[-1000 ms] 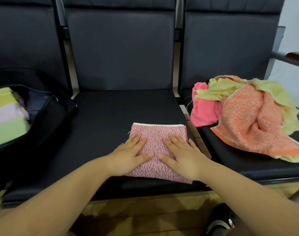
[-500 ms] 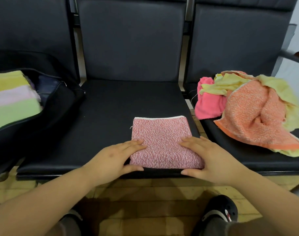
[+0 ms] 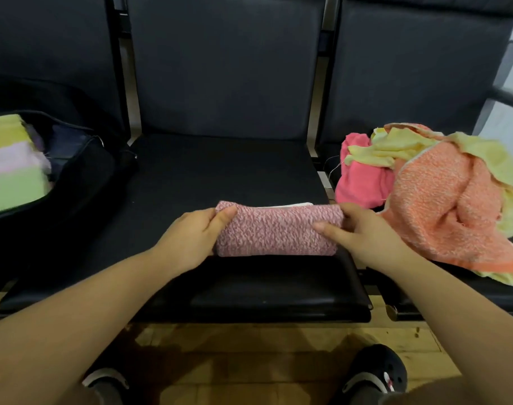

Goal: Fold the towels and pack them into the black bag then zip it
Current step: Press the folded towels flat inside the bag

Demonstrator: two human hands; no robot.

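Note:
A pink-and-white knit towel [image 3: 275,230] lies on the middle black seat [image 3: 220,171], its near half folded up and over toward the back. My left hand [image 3: 191,235] grips its left end, thumb on top. My right hand [image 3: 363,232] grips its right end. The open black bag [image 3: 83,176] sits on the left seat and holds folded towels [image 3: 12,165] in yellow, pale pink and green. Unfolded towels are heaped on the right seat: an orange one [image 3: 442,206], a hot-pink one [image 3: 360,176] and a pale yellow one [image 3: 395,144].
Three black chairs stand in a row with metal posts between the backrests. A chair armrest [image 3: 509,97] shows at the far right. Below the seat edge are a wooden floor [image 3: 249,346] and my two dark shoes [image 3: 375,372].
Both hands slid from flat on top of the towel to its near corners, gripped them and lifted the near half over toward the back. The camera tilted down.

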